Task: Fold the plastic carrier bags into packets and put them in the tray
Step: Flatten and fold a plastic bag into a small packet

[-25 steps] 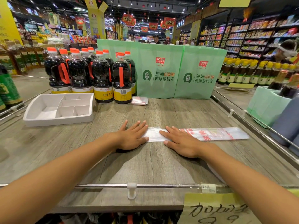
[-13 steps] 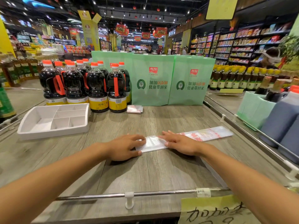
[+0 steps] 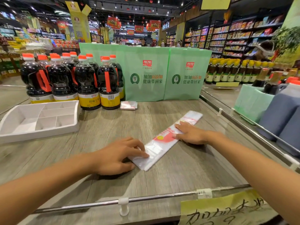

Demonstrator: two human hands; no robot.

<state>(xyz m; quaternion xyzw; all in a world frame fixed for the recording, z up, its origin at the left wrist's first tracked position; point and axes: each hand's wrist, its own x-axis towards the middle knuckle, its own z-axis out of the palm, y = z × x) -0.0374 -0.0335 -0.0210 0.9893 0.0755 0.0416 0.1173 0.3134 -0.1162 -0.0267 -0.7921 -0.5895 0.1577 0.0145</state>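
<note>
Bag strip (image 3: 164, 143) was the whole story at this point: one carrier bag already flattened into a long narrow band on the desk (image 3: 100, 127), lying dead ahead of me and running on a diagonal from about 7 o'clock up to 1 o'clock. Left hand (image 3: 116, 157) sat at the near end, fingers curled over that corner and thumb tucked under the edge, so I'd call it a light pinch on the strip rather than a flat press. Right hand (image 3: 190, 133) lay open, palm down, across the middle, just pinning it and gripping nothing. So the near end belonged to the left hand, and the far end stuck out past the right one toward 1 o'clock.

My guess was the packet would get rolled up along that axis, starting from the left hand's corner. The tray (image 3: 19, 133) was off at 10 o'clock, well apart from the strip, compartments looking empty. A small folded packet (image 3: 129, 105) sat near 12 o'clock by the soy sauce bottles (image 3: 87, 82), not in the tray.
</note>
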